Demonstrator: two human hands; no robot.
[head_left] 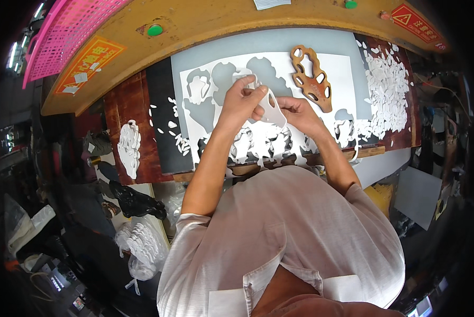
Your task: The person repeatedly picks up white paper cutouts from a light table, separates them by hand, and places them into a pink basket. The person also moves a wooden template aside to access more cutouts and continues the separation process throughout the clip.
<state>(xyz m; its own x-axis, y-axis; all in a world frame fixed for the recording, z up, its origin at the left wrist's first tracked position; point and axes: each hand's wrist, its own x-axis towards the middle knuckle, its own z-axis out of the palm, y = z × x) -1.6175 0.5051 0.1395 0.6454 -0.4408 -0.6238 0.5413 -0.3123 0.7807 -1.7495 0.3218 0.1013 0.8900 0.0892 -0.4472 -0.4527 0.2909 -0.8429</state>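
Observation:
A thin white die-cut piece [272, 110] with openings in it is held up over the work surface between my two hands. My left hand [242, 100] pinches its upper part between thumb and fingers. At the piece's right edge, the fingers of my right hand [299, 112] are closed on it, their tips partly hidden. Beneath the hands lies a white sheet [342, 79] with several shaped cut-outs. A brown cutting die [320, 91] with rounded openings rests on the sheet, beyond and to the right of my right hand.
A grey-blue board [321, 41] lies under the sheet. Small white scraps [386, 90] are heaped at the right. Stacked white cut pieces [129, 148] sit at the left. A yellow machine beam [216, 25] with green buttons spans the far side, near a pink basket [70, 34].

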